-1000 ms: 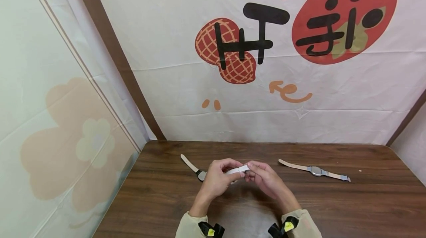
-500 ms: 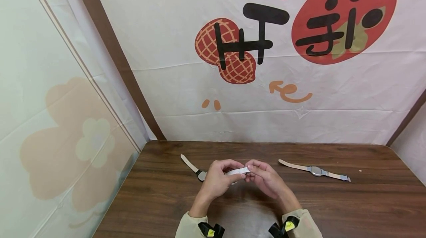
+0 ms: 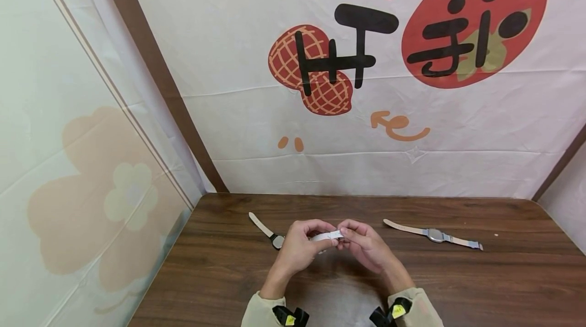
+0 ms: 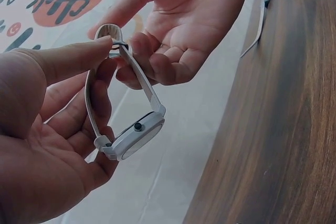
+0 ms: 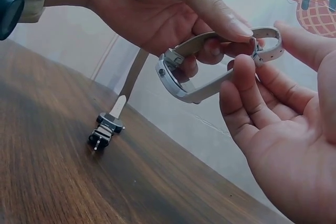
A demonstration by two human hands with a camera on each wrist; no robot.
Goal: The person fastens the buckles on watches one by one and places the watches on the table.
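Both hands hold a white wristwatch (image 4: 139, 136) above the table, its strap bent round into a loop. My left hand (image 3: 297, 244) grips the strap, with the thumb pressing near the buckle (image 5: 255, 48) in the right wrist view. Thumb and fingers of my right hand (image 3: 363, 244) pinch the looped strap end (image 5: 274, 51) beside that buckle. The watch case hangs at the lower side of the loop, crown outward in the left wrist view. From the head view only the white strap (image 3: 327, 235) shows between the hands; the case is mostly hidden.
A black-cased watch with a pale strap (image 3: 261, 224) lies behind my left hand, partly hidden by it. To the right, a blue-and-pale watch (image 3: 435, 235) lies stretched out on the brown wooden table (image 3: 503, 281). A printed cloth (image 3: 256, 113) hangs behind the table.
The right fingers have shifted very slightly at the strap end. Both hands otherwise keep their place, and the watches on the table have not moved.
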